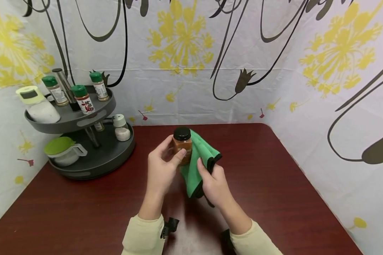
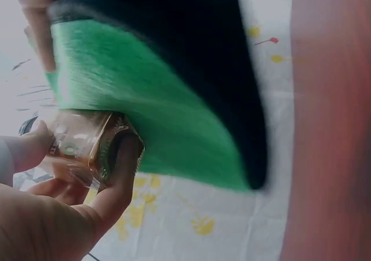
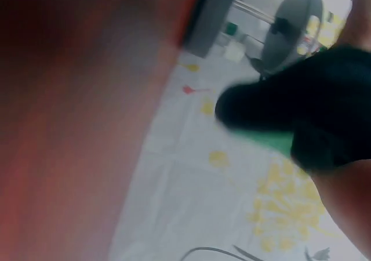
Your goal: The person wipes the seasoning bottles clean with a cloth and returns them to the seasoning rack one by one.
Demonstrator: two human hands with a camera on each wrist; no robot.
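Note:
My left hand (image 1: 161,166) grips a small clear spice jar (image 1: 182,144) with a black lid and orange-brown contents, held upright above the table. In the left wrist view the thumb lies on one side of the jar (image 2: 78,139) and a finger curls under its base. A green cloth (image 1: 198,156) with a black edge hangs from my right hand (image 1: 215,184), pinched between thumb and fingers. The cloth (image 2: 145,110) lies against the jar's right side. In the right wrist view the cloth's dark edge (image 3: 278,104) is blurred and covers most of the fingers.
A two-tier grey turntable rack (image 1: 92,170) stands at the back left. Its upper tier bears several shakers, including a green-capped red spice bottle (image 1: 83,101). Below are a green-lidded container (image 1: 62,152) and a white-capped shaker (image 1: 121,128). Patterned fabric (image 1: 191,99) borders the brown table (image 1: 99,212).

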